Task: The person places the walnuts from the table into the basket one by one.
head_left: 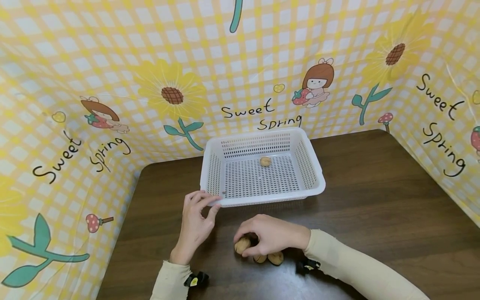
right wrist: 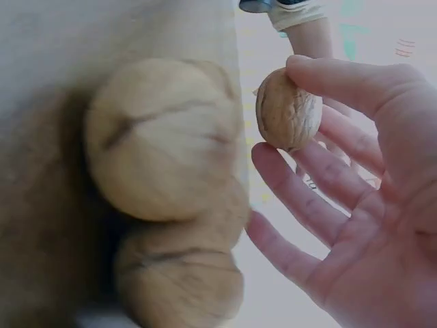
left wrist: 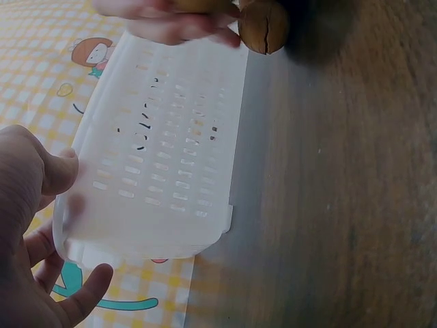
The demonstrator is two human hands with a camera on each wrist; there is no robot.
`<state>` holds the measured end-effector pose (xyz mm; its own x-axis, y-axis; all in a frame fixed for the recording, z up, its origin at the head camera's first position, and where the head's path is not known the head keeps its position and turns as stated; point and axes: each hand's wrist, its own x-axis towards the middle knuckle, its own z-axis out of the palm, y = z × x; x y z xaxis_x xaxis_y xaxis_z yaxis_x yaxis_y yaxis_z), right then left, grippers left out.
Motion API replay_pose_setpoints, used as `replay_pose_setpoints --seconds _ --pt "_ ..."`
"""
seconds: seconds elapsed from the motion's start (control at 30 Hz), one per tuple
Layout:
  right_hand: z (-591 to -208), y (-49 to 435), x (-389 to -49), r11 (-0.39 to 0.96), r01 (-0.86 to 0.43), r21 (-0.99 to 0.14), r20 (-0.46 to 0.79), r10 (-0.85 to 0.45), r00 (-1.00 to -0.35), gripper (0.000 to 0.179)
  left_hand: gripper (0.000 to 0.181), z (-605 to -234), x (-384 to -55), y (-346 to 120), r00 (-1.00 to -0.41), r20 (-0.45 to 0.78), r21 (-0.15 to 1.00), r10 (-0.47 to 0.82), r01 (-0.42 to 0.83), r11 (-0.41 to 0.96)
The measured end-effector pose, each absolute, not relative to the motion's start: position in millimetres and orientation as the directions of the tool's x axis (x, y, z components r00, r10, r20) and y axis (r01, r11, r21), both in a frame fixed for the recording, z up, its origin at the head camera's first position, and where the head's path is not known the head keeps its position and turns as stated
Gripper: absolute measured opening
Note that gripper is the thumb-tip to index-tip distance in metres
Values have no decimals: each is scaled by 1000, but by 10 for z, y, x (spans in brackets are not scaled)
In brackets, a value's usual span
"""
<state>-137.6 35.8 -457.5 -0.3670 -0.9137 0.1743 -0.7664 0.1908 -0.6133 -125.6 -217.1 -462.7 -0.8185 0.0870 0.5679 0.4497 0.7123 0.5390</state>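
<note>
My left hand [head_left: 196,218] holds the white plastic basket [head_left: 262,201] by the rim at its near left corner, thumb outside and fingers over the edge. In the left wrist view, the thumb [left wrist: 60,172] lies against the basket's wall [left wrist: 164,225]. Close over the table, my right hand [head_left: 271,233] pinches a walnut [head_left: 243,246] between thumb and fingertips; the right wrist view shows this walnut [right wrist: 288,113] too. Beneath that hand, more walnuts [head_left: 276,258] lie together on the table, partly hidden by it. One walnut [head_left: 265,161] sits inside the basket.
The dark wooden table [head_left: 360,183] extends to both sides of the basket. A yellow checked cloth [head_left: 240,62] with printed flowers and figures hangs behind and along the sides. Each wrist carries a black strapped device [head_left: 196,279].
</note>
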Motion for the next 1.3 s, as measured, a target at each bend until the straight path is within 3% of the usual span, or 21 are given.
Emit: replay_pose_setpoints --seconds 0.37,0.77,1.3 --pt "-4309 414 -1476 157 -755 -637 219 -902 -372 27 16 -4620 -1255 -2171 -817 571 537 84 448 715" --pt "-3818 521 -1664 205 -606 -769 113 -889 -444 32 18 -4623 -1254 -2171 -812 577 529 89 454 717" --pt "-3494 505 -2064 192 -416 -889 101 -803 -587 39 17 -4614 -1251 -2175 -826 558 541 82 437 718"
